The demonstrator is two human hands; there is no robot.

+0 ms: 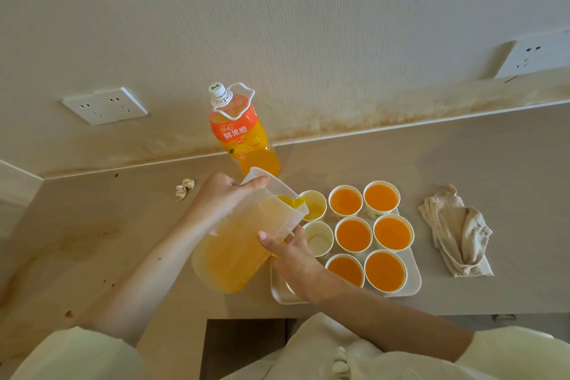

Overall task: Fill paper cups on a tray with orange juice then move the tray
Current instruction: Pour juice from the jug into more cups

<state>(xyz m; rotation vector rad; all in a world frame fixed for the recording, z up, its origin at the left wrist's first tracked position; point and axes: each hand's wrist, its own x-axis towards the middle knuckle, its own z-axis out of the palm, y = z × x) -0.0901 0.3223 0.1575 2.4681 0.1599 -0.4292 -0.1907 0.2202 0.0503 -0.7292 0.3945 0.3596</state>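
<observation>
Beyond the sleeve, the jug is grasped by left grip and right grip; six cups are filled, a seventh cup is started; an empty cup and the tray are left.

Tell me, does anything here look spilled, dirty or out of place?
No spilled juice shows on the tray. But a brownish stain runs along the wall just above the counter, two crumpled scraps lie left of the pitcher, and a rumpled cloth sits right of the tray.
</observation>
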